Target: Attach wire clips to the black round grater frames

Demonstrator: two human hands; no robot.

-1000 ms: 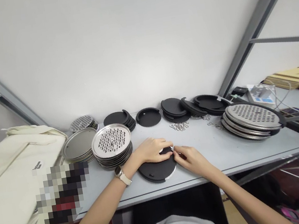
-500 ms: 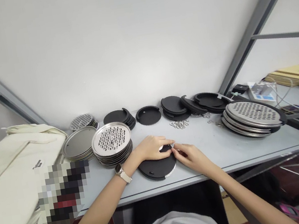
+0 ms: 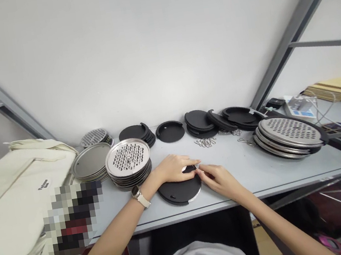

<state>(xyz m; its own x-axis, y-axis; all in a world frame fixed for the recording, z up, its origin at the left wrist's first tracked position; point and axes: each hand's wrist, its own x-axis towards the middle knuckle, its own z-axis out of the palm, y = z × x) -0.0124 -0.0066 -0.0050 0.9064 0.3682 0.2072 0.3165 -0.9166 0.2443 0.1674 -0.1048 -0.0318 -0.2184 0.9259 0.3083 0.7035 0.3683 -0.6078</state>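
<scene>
A black round tray [image 3: 180, 191] lies on the table before me, with a bright metal rim showing along its near right edge. My left hand [image 3: 178, 167] rests across its far part, thumb on top and fingers curled toward the far right edge, holding it. At that same edge my right hand [image 3: 216, 179] is closed in a pinch on a small shiny metal piece [image 3: 197, 166], mostly hidden by the fingertips. The two hands' fingertips nearly meet there. Thin wire hooks [image 3: 205, 142] lie in a loose pile beyond the hands.
Stacked metal grater discs [image 3: 129, 156] and plain metal discs [image 3: 91, 160] stand to the left. Black round trays [image 3: 170, 132] line the wall. More perforated discs [image 3: 289, 130] are stacked right. A cream canvas bag [image 3: 17, 203] covers the table's left end; cardboard [image 3: 338, 85] lies far right.
The view has shifted very slightly. Both hands stay at the tray's far right edge, with only tiny finger movement at the small metal piece.
</scene>
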